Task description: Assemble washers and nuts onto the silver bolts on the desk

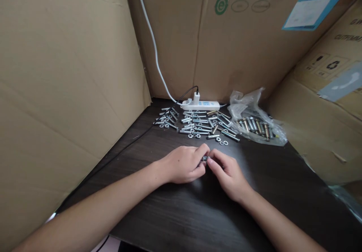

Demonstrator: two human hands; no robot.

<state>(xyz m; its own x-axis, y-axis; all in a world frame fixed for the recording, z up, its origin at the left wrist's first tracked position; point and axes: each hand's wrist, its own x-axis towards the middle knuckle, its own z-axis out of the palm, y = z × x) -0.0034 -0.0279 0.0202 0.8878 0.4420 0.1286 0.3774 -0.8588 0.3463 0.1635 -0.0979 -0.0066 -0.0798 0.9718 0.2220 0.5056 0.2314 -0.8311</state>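
Observation:
Just above the dark table, my left hand [185, 164] is closed around a small metal bolt [204, 158], most of which the fingers cover. The thumb and fingertips of my right hand [228, 172] pinch together at the bolt's right end, touching it. What exactly lies between the right fingertips is too small to tell. Beyond both hands lies a spread of loose bolts and metal sleeves [198, 121], with washers [225, 143] and a nut [218, 139] at its near edge. A smaller group of bolts and nuts [169, 119] lies to the left.
A clear plastic bag [275, 135] holding several bolts [257, 126] lies at the back right. Behind the hardware is a white power strip [212, 107] with a plugged-in charger [196, 98]. A black cable [128, 145] crosses the table's left side. Cardboard boxes [175, 48] wall in three sides.

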